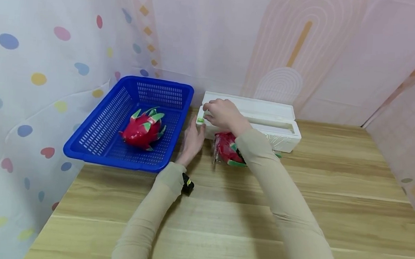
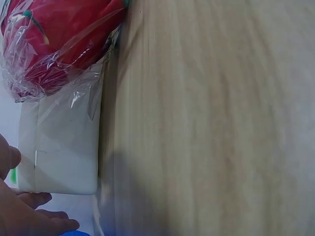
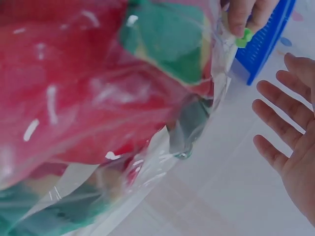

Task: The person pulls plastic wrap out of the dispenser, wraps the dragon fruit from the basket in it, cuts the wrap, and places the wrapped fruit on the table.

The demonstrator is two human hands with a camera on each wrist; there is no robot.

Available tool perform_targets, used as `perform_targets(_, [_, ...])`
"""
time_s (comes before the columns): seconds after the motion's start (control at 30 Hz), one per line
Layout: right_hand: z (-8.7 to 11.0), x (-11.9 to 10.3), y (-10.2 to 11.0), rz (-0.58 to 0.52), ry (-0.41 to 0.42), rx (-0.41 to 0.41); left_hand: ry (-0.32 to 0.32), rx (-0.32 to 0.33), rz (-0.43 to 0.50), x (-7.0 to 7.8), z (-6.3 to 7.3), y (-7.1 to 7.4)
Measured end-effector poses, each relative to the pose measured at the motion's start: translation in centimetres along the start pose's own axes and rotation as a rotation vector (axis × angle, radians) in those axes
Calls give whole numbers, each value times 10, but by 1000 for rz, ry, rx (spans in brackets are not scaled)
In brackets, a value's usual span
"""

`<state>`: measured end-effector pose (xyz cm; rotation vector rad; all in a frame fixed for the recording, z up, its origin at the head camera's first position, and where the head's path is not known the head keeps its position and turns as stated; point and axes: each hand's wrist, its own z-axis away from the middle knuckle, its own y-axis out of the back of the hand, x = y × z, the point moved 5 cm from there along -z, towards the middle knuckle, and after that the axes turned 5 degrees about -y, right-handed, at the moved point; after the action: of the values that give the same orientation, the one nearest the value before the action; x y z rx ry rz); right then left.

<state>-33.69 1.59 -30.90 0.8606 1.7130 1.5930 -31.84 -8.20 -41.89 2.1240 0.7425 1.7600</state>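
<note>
A white cling film box (image 1: 288, 142) stands along the back of the table, its long lid (image 1: 262, 105) raised behind it. My left hand (image 1: 191, 141) holds the box's left end, thumb beside a small green slider (image 1: 200, 120). In the left wrist view, the fingertips (image 2: 37, 199) lie at the end face. Over the left part of the box is my right hand (image 1: 223, 114), fingers loosely bent; in the right wrist view they spread apart, holding nothing. A red dragon fruit (image 1: 225, 146) in clear film lies against the box's front, partly hidden by the right sleeve.
A blue plastic basket (image 1: 120, 161) stands left of the box, holding another dragon fruit (image 1: 141, 132) with green-tipped scales. Patterned curtains (image 1: 206, 38) hang behind and on both sides of the wooden table (image 1: 216, 221).
</note>
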Motion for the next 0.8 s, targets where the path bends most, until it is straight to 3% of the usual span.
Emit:
perform_targets(0.53, [-24,-19,-18,149,-7,-94,-9,21,-29,1,-1,4])
perform_targets(0.8, [-28,-20,-25,170,-47,-141,-25,16,-44,0,2,4])
